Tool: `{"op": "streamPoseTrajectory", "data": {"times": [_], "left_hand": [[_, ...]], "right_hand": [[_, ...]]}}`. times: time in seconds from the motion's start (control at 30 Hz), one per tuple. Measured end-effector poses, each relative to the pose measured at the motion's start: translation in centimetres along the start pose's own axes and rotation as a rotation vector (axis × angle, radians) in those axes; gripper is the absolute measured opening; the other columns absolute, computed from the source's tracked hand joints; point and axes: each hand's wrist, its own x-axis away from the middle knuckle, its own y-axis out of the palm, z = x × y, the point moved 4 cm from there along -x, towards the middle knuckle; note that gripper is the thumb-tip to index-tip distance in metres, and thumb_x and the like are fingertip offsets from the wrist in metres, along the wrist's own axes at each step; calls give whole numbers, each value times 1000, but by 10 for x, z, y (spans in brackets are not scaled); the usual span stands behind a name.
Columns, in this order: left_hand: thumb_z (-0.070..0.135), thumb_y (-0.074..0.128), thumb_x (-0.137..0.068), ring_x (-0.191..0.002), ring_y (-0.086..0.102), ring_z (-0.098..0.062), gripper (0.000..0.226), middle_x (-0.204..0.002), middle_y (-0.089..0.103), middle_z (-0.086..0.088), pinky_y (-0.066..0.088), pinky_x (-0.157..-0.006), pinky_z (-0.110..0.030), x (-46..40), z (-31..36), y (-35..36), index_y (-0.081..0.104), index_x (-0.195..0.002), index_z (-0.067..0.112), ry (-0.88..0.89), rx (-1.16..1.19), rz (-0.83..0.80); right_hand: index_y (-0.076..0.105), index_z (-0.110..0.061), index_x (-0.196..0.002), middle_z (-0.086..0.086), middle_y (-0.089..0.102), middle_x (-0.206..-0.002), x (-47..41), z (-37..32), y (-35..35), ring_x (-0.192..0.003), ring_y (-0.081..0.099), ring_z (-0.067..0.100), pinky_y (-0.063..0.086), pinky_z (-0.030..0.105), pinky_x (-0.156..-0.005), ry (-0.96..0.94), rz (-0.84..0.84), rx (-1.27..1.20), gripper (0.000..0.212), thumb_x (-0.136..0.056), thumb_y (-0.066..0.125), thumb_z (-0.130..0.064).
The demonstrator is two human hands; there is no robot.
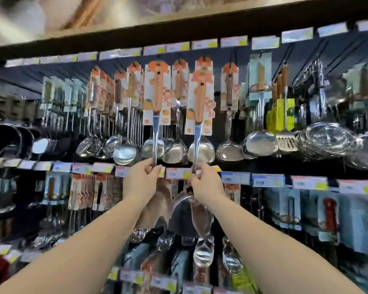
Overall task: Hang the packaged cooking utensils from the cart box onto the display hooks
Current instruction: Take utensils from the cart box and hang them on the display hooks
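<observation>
Head view: left hand (143, 179) pinches left utensil (157, 98) shaft; right hand (206, 183) pinches right utensil (200, 107) shaft, both raised overhead.

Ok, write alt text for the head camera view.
Both hands reach up, the left hand and right hand each pinching the steel shaft of a packaged utensil, the left utensil and right utensil, raised toward a display wall crowded with hanging ladles and spatulas.
</observation>
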Motion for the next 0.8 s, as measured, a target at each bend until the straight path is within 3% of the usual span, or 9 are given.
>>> {"op": "streamPoseTrajectory", "data": {"times": [0.07,0.13,0.2,0.27,0.37,0.43,0.63,0.8], "left_hand": [[29,60,-90,-92,58,-21,29,-92,67,0,38,-74,-29,-20,-8,9,66,-115,17,-1,53,14],[27,61,-90,-82,54,-21,8,-80,61,-2,36,-69,-29,-42,-17,16,68,-87,24,16,63,30],[26,61,-90,-75,48,-18,34,-70,52,2,35,-63,-29,-63,-18,18,43,-62,34,48,35,53],[26,60,-90,-69,44,-17,39,-66,49,2,34,-60,-26,-84,-27,20,35,-61,34,81,20,82],[28,60,-89,-71,52,-27,24,-78,62,-21,37,-66,-34,-109,-37,25,50,-70,20,85,29,109],[27,60,-89,-68,50,-28,32,-76,61,-23,34,-63,-34,-123,-45,28,51,-69,4,118,14,114],[29,60,-89,-58,42,-22,39,-64,52,-22,30,-54,-32,-161,-60,33,49,-69,-3,181,104,113],[24,61,-87,-56,34,-21,43,-56,39,-11,24,-51,-29,-199,-86,27,38,-62,-1,214,184,135]], "right_hand": [[52,-20,-103,0,61,-94,-20,-1,10,-83,59,23,45,33,-68,-43,9,7,8,-96,50,-20],[50,-20,-100,0,60,-93,-41,-4,16,-83,58,23,45,33,-68,-74,16,13,4,-96,49,-21],[49,-20,-101,-2,56,-92,-63,-7,21,-86,59,25,50,38,-73,-94,20,-11,5,-97,48,-19],[49,-19,-105,-5,51,-84,-83,-10,27,-83,58,25,50,38,-73,-112,16,-32,8,-97,47,-18],[48,-21,-102,0,57,-82,-111,-12,37,-76,52,23,43,33,-69,-125,31,-32,6,-96,49,-22],[50,-21,-106,4,60,-87,-125,-13,43,-75,52,24,43,34,-68,-128,48,-25,11,-96,50,-24],[48,-22,-133,3,65,-113,-157,-15,41,-94,63,25,53,41,-81,-88,173,41,35,-98,47,-27],[50,-15,-131,7,68,-105,-175,-26,44,-89,62,24,52,37,-78,-69,269,97,33,-99,47,-21]]}}
